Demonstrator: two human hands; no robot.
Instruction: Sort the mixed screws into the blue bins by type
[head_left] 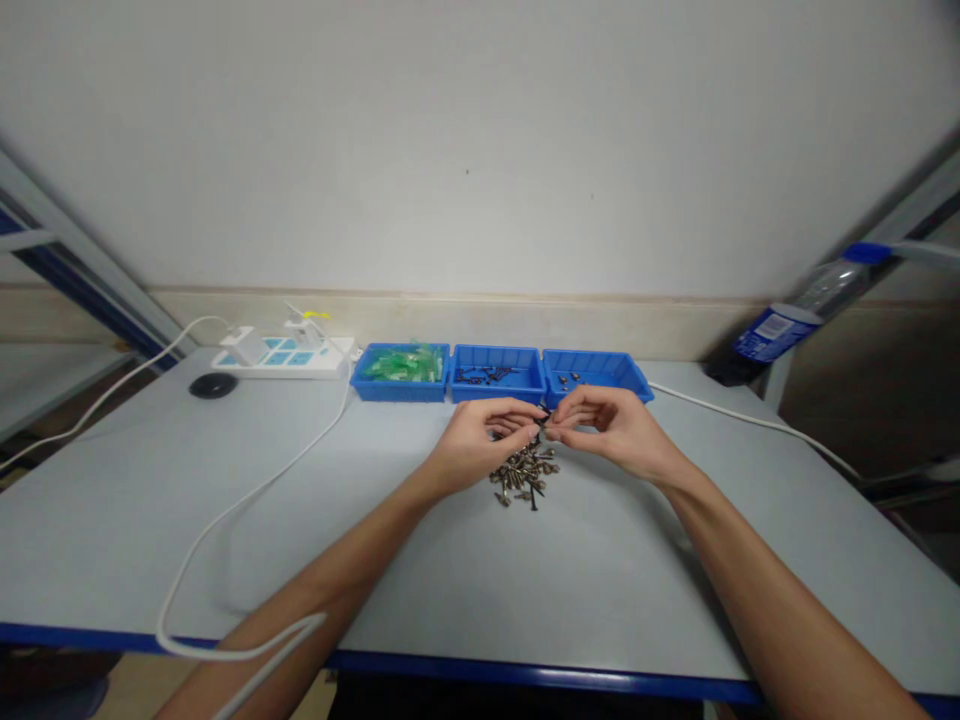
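My left hand (484, 437) and my right hand (604, 425) meet above the table, fingertips almost touching. Between them is a small dark piece, perhaps a screw, pinched by the fingers of both hands. Under and just in front of my fingers lies a pile of metal screws (525, 475). Behind my hands stand three blue trays in a row: the left tray (401, 394) holds green and clear plastic pieces, the middle tray (499, 394) holds several dark screws, and the right tray (637, 380) has a few small metal parts.
A white power strip (330, 360) with plugs and a black round disc (214, 385) are at the back left. A white cable (247, 495) crosses the table's left side. A dark drink bottle (776, 333) leans at the back right, near another white cable (750, 418).
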